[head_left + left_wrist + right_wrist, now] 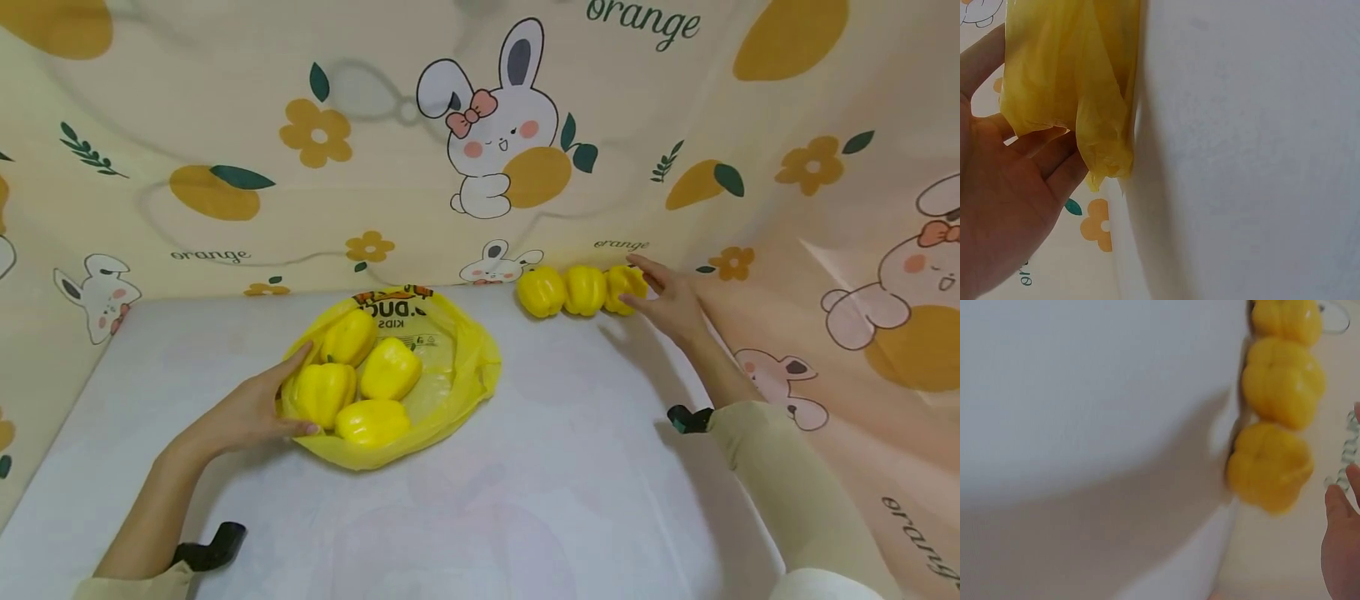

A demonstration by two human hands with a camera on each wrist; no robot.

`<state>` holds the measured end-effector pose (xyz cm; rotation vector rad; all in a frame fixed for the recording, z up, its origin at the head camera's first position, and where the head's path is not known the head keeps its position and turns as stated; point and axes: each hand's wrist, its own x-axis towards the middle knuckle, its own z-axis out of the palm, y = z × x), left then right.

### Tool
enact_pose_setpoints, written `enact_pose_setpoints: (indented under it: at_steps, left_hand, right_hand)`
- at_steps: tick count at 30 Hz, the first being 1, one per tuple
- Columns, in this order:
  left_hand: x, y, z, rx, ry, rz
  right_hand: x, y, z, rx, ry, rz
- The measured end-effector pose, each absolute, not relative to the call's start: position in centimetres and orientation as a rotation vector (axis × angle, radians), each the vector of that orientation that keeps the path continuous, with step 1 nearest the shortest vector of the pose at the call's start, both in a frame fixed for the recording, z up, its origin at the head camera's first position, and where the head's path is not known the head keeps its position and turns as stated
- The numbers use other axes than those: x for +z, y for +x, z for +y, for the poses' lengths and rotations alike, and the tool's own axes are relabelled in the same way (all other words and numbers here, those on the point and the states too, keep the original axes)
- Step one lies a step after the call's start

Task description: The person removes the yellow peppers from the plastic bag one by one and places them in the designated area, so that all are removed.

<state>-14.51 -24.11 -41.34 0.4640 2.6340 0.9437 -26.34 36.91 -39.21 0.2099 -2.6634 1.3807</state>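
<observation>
A yellow plastic bag (468,354) lies with its mouth wide, several yellow bell peppers (390,369) inside it. My left hand (251,412) holds the bag's left side, thumb at the near rim and fingers spread around the far part. The left wrist view shows the bag's yellow film (1054,69) between thumb and fingers. At the back right, three more bell peppers stand in a row against the backdrop. My right hand (667,302) reaches around the rightmost bell pepper (621,287) with fingers apart; the right wrist view shows a gap between fingers and that pepper (1269,469).
A white tabletop (480,517) lies under everything. Printed cloth (247,142) with rabbits and oranges rises along the back and the right side. Black wrist mounts (217,546) jut from both forearms, close over the table.
</observation>
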Motion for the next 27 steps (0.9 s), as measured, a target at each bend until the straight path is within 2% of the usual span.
enact_pose_setpoints:
  at_steps: [8, 16, 27]
  left_hand:
    - [-41.4, -14.1, -24.4, 0.972, 0.449, 2.635]
    - [-41.8, -13.8, -24.2, 0.982, 0.453, 2.633]
    - [-41.4, -14.3, -24.2, 0.960, 0.444, 2.645]
  right_hand:
    - [-38.5, -25.2, 33.9, 1.408, 0.368, -2.524]
    - [-36.1, -22.6, 30.1, 1.497, 0.521, -2.507]
    - [-36.0, -22.0, 26.6, 1.551, 0.626, -2.488]
